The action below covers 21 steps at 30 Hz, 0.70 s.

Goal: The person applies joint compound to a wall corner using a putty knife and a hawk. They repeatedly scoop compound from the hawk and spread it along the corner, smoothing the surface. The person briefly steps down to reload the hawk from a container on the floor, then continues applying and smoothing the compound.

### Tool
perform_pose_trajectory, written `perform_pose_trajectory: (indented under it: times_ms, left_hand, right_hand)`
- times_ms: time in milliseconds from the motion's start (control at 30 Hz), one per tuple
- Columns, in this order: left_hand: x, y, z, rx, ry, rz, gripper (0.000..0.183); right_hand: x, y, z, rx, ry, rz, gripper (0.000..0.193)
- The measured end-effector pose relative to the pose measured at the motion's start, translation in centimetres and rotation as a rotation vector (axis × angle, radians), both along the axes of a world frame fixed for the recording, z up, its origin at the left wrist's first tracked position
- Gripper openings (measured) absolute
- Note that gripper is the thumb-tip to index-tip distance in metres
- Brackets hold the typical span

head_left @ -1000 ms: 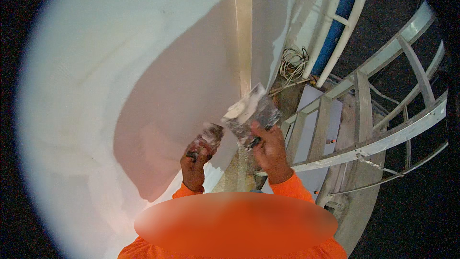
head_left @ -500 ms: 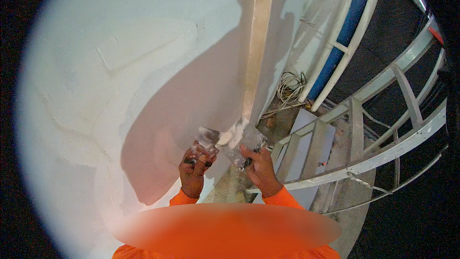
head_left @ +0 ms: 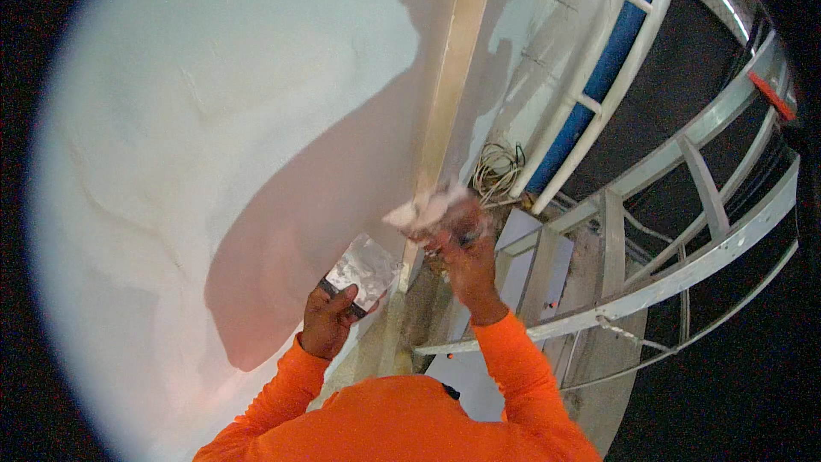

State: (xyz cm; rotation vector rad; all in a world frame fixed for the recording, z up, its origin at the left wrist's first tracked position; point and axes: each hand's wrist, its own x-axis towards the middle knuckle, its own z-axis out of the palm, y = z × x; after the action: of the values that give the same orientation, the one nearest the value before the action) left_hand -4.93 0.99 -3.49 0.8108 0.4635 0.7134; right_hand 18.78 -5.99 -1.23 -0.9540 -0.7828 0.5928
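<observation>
My left hand [head_left: 329,318] grips a putty knife [head_left: 366,272] by its dark edge, thumb on top; its broad metal blade is smeared with pale filler. Higher and to the right, my right hand [head_left: 466,261] is closed round a second putty knife [head_left: 440,218], blurred by motion. A lump of whitish filler [head_left: 419,210] sits on that blade, in front of the lower part of a tan vertical strip [head_left: 457,60] at the wall corner. I cannot tell whether the blade touches the strip. The pale wall [head_left: 256,77] to the left carries smoothed patches.
A metal ladder [head_left: 611,244] leans along the right side, close to my right arm. Behind it are a blue-and-white railed frame [head_left: 611,68], a coil of cable [head_left: 498,171] on the floor and a light flat panel [head_left: 513,274]. A red piece [head_left: 772,96] is at the ladder's far end.
The two putty knives, close together before, have moved apart. My right hand has risen toward the strip with the filler; my left has dropped slightly, its blade now facing up.
</observation>
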Motion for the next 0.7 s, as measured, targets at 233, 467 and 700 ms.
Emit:
perform_pose_trajectory:
  times_ms: [233, 467, 700]
  left_hand:
    - [1.0, -0.2, 0.8, -0.066, -0.146, -0.034, 0.061]
    - [0.6, 0.7, 0.5, 0.166, -0.016, 0.169, 0.051]
    - [1.9, 1.1, -1.1, 0.705, 0.337, 0.562, 0.041]
  right_hand:
    - [1.0, 0.0, -4.9, 0.151, -0.567, 0.211, 0.022]
    - [2.7, -1.4, -5.1, -0.295, -0.509, -0.107, 0.024]
    - [-3.1, -2.8, -1.4, -0.529, 0.004, 0.101, 0.030]
